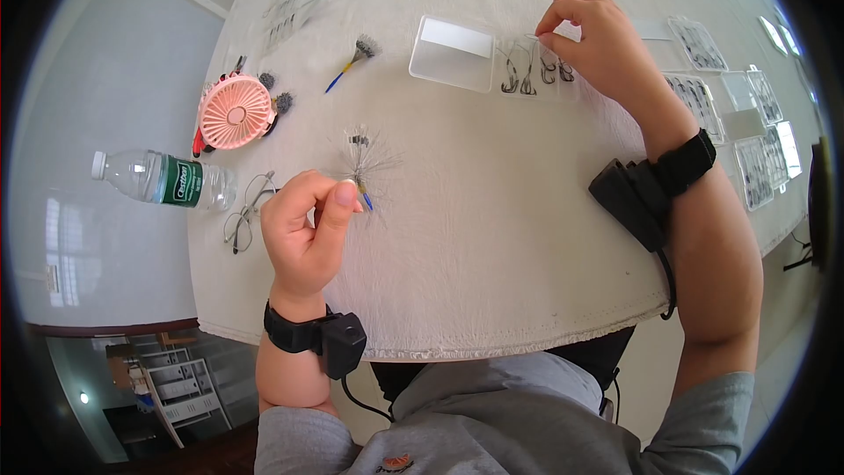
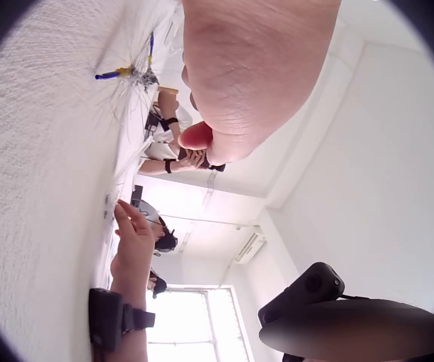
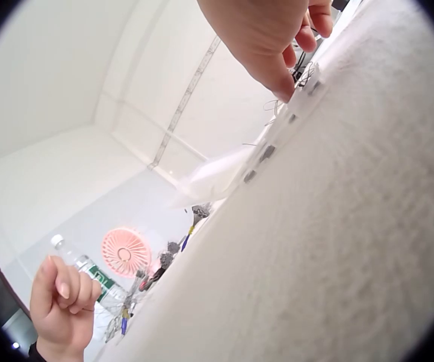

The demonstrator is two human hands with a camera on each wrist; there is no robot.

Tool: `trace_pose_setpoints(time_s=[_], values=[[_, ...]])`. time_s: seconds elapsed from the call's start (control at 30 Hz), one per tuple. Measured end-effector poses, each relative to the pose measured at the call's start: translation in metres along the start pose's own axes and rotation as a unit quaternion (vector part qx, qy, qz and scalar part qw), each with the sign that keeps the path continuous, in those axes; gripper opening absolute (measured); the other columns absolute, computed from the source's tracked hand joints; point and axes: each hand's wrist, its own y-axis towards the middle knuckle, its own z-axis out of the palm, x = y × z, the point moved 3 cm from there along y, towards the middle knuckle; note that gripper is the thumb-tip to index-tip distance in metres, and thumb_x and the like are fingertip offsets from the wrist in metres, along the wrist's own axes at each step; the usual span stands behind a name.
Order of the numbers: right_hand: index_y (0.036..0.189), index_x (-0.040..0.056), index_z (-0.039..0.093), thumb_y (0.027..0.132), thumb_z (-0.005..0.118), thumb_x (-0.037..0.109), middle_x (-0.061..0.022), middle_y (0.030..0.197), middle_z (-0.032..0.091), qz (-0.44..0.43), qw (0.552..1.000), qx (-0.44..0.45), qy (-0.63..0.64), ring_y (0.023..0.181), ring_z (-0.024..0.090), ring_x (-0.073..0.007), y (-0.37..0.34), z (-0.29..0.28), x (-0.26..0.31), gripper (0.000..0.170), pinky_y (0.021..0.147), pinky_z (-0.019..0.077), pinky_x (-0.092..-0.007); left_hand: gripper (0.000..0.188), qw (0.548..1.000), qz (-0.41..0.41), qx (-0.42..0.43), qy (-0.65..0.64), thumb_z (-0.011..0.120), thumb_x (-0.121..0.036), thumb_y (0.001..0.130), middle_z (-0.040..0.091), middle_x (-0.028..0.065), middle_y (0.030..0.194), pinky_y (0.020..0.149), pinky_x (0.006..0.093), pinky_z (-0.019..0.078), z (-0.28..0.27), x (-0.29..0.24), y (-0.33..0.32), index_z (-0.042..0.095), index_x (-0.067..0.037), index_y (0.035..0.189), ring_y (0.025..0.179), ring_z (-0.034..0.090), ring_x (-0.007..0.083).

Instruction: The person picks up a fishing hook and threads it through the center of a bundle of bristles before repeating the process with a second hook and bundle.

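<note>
In the head view, a clear lidded box (image 1: 450, 54) lies open at the top centre, with dark hooks (image 1: 527, 79) in its compartments. Over its far edge, my right hand (image 1: 598, 44) pinches a thin line; the right wrist view shows the thumb beside the box. My left hand (image 1: 308, 229) is raised with curled fingers, thumb against the index finger, and nothing visible in its grip. Just past its fingertips in the head view, a fanned wire bundle (image 1: 360, 158) with a blue and yellow stem lies on the cloth, apart from the hand in the left wrist view.
A second bundle (image 1: 353, 62) lies farther back. At the left are a pink fan (image 1: 236, 112), a water bottle (image 1: 167, 180) and glasses (image 1: 242, 220). Several hook boxes (image 1: 699, 44) stand at the right. A bag of hooks (image 1: 294, 9) lies at the back left. Other people sit beyond.
</note>
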Motion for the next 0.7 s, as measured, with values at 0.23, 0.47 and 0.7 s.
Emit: trace_pose_setpoints(time_s=[0.23,0.47,0.7], values=[[0.083,0.0045,0.067,0.079,0.061,0.011,-0.007,0.104,0.058,-0.012,1.0,-0.022,0.015,0.098,0.054,-0.026,0.0002,0.0014,0.0023,0.01,0.082,0.0458,-0.0358,0.025,1.0,-0.002,0.003,0.005,0.053,-0.014,0.093,0.05,0.0028,0.064,0.057,0.0216,0.0359,-0.0001,0.001,-0.0005,0.052,0.001,0.073,0.06,0.044,0.0079],[0.083,0.0042,0.067,0.078,0.06,0.01,-0.0065,0.103,0.058,0.0,0.999,0.029,0.029,0.1,0.054,-0.0274,0.0006,0.0024,0.0013,0.011,0.084,0.0463,-0.036,0.025,1.0,-0.003,0.003,0.001,0.053,-0.014,0.093,0.05,0.0026,0.064,0.058,0.0216,0.0358,0.0008,0.0011,-0.0004,0.053,0.001,0.073,0.06,0.044,0.0079],[0.082,0.0026,0.064,0.081,0.061,0.007,-0.0038,0.102,0.055,-0.005,0.999,0.001,0.052,0.089,0.053,-0.0188,0.0012,0.0034,-0.0028,0.005,0.073,0.0425,-0.0294,0.026,1.0,-0.011,0.003,0.001,0.054,-0.015,0.093,0.05,0.0024,0.064,0.057,0.0216,0.0358,0.0008,0.0019,-0.0007,0.053,0.001,0.074,0.06,0.044,0.0077]])
